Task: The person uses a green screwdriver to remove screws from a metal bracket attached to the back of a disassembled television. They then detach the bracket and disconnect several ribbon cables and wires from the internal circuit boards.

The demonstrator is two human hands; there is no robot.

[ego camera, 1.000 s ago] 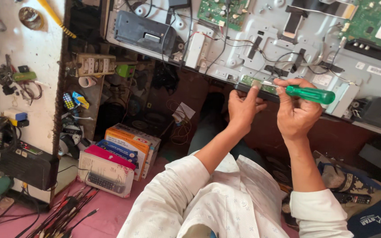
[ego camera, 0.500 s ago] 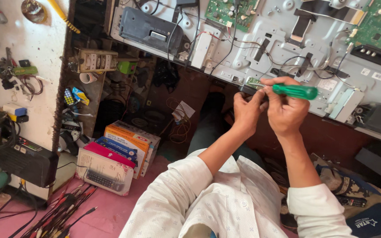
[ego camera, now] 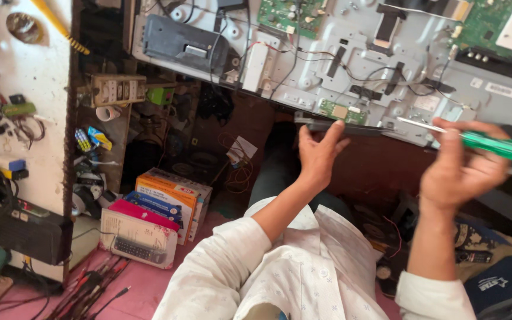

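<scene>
Right hand rightward, screwdriver tip leftward.

An orange and white cardboard box stands on the pink floor at lower left, with a blue box and a flat magenta box leaning just in front of it. Nearest the camera in that row leans a white blister pack holding a dark remote control. On the grey metal back panel at upper right sit two small white rectangular labels, well apart from the boxes.
</scene>
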